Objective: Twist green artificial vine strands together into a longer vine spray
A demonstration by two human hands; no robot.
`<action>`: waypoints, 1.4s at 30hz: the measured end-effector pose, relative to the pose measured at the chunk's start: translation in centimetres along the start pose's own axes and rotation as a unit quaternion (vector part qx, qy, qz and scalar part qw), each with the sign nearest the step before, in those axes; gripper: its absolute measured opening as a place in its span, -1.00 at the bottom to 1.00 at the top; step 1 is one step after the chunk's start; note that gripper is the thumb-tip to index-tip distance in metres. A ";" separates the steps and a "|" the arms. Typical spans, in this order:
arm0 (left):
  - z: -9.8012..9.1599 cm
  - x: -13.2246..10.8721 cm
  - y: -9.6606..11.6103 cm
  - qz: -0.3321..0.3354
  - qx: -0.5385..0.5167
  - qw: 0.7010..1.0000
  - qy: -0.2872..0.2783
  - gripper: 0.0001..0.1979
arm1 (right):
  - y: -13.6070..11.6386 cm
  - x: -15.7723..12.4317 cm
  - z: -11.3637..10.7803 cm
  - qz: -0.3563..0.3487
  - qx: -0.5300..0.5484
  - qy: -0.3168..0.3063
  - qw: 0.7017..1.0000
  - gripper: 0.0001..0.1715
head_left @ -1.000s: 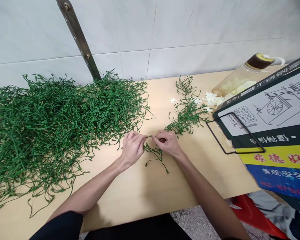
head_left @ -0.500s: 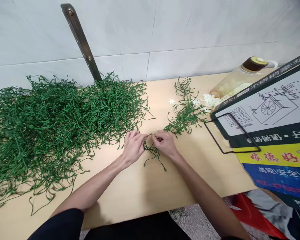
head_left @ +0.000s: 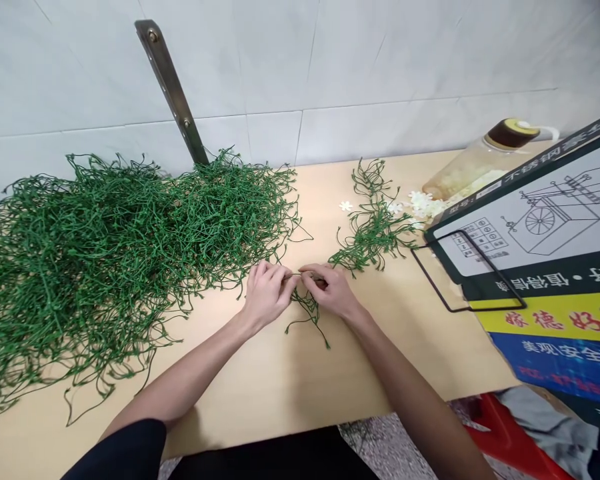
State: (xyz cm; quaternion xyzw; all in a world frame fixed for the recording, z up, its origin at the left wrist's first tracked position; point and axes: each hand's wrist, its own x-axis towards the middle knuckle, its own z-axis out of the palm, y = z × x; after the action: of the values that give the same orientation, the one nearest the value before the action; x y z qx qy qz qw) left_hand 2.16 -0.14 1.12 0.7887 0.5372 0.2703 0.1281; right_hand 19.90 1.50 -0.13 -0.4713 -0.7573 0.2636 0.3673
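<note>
both hands pinched on green sprig [head_left: 307,308]: left hand [head_left: 266,293] and right hand [head_left: 330,290] fingertips meeting above table [head_left: 280,380]; big green pile [head_left: 105,253] at left.

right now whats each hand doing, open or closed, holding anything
left hand: closed, fingertips pinching the green sprig.
right hand: closed, pinching the same green sprig from the other side.
</note>
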 end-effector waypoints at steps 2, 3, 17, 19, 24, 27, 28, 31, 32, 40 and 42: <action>0.1 0.0 0.0 0.001 0.012 1.000 -0.011 -0.73 | 0.1 0.0 0.0 -0.013 -0.006 -0.017 1.000 -0.82; 0.1 0.0 -0.1 0.001 0.015 1.000 -0.012 -0.72 | 0.2 0.0 0.0 -0.023 -0.011 -0.026 0.999 -0.78; 0.7 0.1 -0.7 0.127 0.023 0.992 -0.003 -0.53 | 0.3 0.1 0.5 -0.073 -0.057 0.000 0.996 -0.48; 0.8 0.2 -0.7 0.150 0.048 0.987 0.016 -0.54 | 0.2 0.1 0.6 -0.067 -0.061 0.006 0.996 -0.49; 0.9 -0.2 -0.4 0.196 0.074 0.975 0.072 -0.58 | 0.4 0.1 0.9 -0.050 -0.051 0.035 0.997 -0.50; 0.7 -0.8 -0.2 0.254 0.053 0.960 0.106 -0.59 | 0.8 0.3 0.8 -0.024 -0.038 0.074 0.996 -0.51; 0.6 -0.9 -0.2 0.255 0.040 0.960 0.111 -0.58 | 0.8 0.3 0.7 -0.021 -0.034 0.077 0.996 -0.50; 0.2 -0.8 -0.2 0.123 -0.029 0.985 0.115 -0.54 | 0.6 0.3 0.3 -0.017 -0.020 0.060 0.998 -0.45; 0.0 -0.6 -0.2 0.079 -0.050 0.989 0.113 -0.53 | 0.4 0.3 0.2 -0.014 -0.014 0.054 0.998 -0.44; 0.3 0.4 -1.1 -0.095 -0.101 0.971 0.193 -0.81 | -0.1 0.0 -1.3 0.020 0.134 -0.036 0.990 -0.74; 0.4 0.5 -1.4 -0.096 -0.088 0.965 0.227 -0.88 | 0.1 -0.1 -1.5 0.035 0.201 -0.046 0.978 -0.72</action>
State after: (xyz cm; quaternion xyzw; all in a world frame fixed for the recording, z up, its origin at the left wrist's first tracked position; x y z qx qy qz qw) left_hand 1.46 0.89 0.26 0.6370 0.5996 0.4746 0.0970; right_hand 21.22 1.53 0.69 -0.4015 -0.6876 0.4446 0.4102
